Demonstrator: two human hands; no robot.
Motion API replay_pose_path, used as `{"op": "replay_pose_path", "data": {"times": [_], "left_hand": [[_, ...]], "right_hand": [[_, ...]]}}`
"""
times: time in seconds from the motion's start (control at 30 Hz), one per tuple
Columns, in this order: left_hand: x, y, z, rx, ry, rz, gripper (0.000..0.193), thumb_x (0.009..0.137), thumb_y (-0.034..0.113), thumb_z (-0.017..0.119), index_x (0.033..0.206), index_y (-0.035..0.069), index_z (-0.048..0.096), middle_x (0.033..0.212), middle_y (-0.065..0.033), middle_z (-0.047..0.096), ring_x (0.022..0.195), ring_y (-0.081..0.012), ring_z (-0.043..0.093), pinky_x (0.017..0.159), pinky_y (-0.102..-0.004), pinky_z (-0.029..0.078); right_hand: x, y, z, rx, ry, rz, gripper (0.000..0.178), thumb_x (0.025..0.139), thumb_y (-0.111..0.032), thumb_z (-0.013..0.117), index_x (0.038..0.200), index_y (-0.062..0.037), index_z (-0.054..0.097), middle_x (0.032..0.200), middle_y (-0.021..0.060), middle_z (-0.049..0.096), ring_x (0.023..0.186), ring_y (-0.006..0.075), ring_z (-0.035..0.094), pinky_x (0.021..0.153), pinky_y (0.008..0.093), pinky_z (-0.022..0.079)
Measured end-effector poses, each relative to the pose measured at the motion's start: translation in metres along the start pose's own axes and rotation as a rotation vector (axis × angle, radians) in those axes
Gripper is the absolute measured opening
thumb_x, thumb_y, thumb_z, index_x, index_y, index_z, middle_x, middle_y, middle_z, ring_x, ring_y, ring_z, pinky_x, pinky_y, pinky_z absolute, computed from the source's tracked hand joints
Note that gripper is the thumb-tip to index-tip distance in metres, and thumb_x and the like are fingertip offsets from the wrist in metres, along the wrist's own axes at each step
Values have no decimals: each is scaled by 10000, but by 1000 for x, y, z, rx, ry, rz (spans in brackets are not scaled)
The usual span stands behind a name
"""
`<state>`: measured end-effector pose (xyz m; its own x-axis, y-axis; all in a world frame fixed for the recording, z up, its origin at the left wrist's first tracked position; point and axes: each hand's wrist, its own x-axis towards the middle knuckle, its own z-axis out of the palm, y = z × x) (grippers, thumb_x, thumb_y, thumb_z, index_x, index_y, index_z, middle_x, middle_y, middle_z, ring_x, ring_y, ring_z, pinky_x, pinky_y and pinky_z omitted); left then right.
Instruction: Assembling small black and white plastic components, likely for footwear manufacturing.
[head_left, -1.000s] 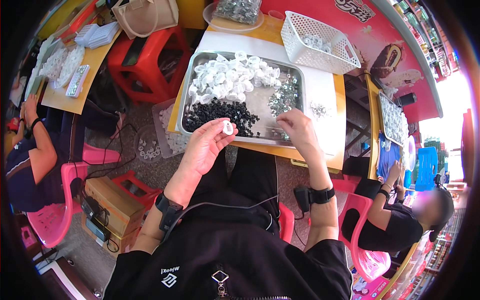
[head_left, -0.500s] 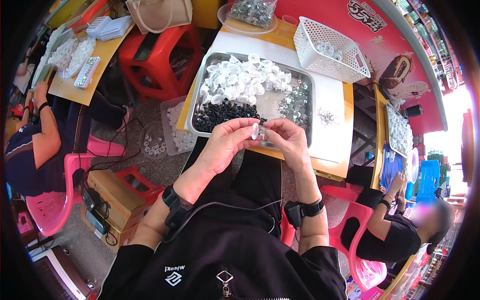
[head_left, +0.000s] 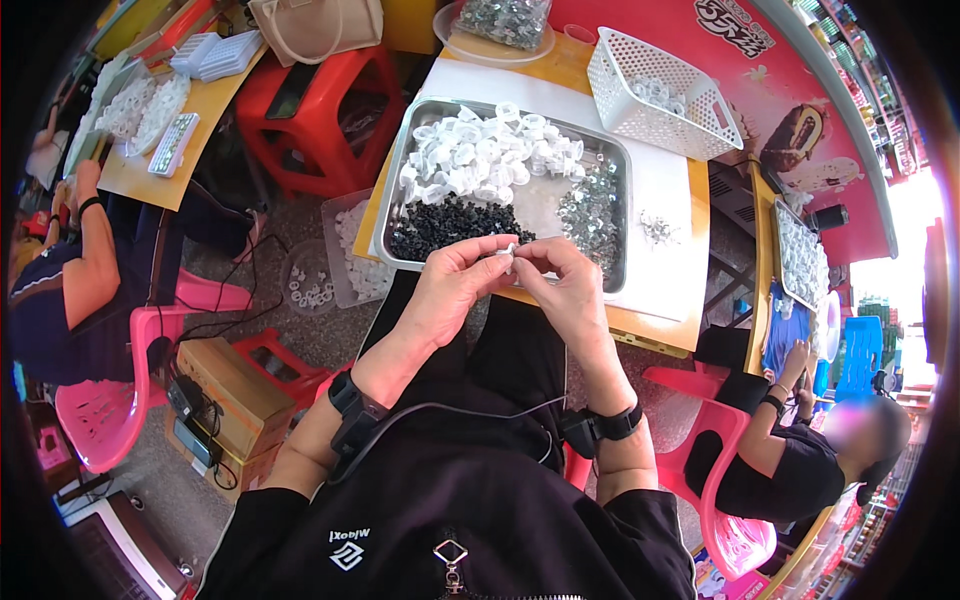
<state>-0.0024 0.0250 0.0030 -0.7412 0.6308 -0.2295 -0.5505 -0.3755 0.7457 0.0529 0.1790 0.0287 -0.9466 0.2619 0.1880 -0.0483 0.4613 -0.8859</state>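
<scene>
My left hand (head_left: 452, 292) pinches a small white plastic ring-like part (head_left: 508, 251) between thumb and fingertips, over the near edge of a metal tray (head_left: 628, 225). Against the same part press the closed fingertips of my right hand (head_left: 565, 290); whether they also hold a smaller piece is hidden. In the tray lie a heap of white translucent ring-like parts (head_left: 480, 155), a pile of small black pieces (head_left: 450, 228) nearest my left hand, and a scatter of small clear pieces (head_left: 592, 215) along the right side.
Behind the tray stand a white perforated basket (head_left: 660, 110) and a bag of clear pieces (head_left: 505, 20). A few tiny bits (head_left: 657, 230) lie on the white sheet (head_left: 660, 185). Tubs of white parts (head_left: 350, 255) sit left, below the table. Two other people work at side tables.
My right hand has shifted slightly left, and the fingertips of both hands now meet around the white part. The ring, facing sideways before, is now mostly covered by my fingers.
</scene>
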Motion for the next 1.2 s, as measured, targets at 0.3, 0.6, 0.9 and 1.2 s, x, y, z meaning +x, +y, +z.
{"op": "replay_pose_path", "data": {"times": [0.3, 0.6, 0.9, 1.2], "left_hand": [[-1, 1, -1, -18, -2, -25, 307, 938, 72, 573, 1221, -47, 573, 1101, -118, 646, 979, -161, 639, 900, -302, 526], [-1, 2, -11, -294, -81, -142, 254, 967, 141, 539, 1161, -20, 561, 1070, -118, 646, 990, -208, 650, 912, -343, 532], [-3, 2, -9, -182, -52, -105, 249, 965, 137, 539, 1167, -6, 568, 1078, -91, 646, 986, -166, 647, 910, -326, 530], [-6, 2, -11, -219, -41, -118, 254, 970, 134, 518, 1173, -13, 565, 1079, -97, 650, 966, -179, 654, 862, -332, 544]], "right_hand": [[-3, 1, -3, 57, -38, 205, 124, 825, -69, 700, 922, 8, 689, 833, 77, 684, 732, 107, 647, 666, 249, 515], [-4, -8, -10, -90, 25, -165, 127, 783, -38, 716, 907, -37, 688, 890, 81, 655, 783, 195, 651, 665, 292, 519], [-2, -10, -14, -487, -89, -521, 199, 742, -45, 702, 937, -60, 663, 883, 70, 605, 826, 237, 598, 765, 351, 448], [-5, -13, -10, -493, -95, -560, 232, 729, -65, 713, 952, -69, 652, 874, 44, 573, 810, 225, 580, 756, 350, 425]]}}
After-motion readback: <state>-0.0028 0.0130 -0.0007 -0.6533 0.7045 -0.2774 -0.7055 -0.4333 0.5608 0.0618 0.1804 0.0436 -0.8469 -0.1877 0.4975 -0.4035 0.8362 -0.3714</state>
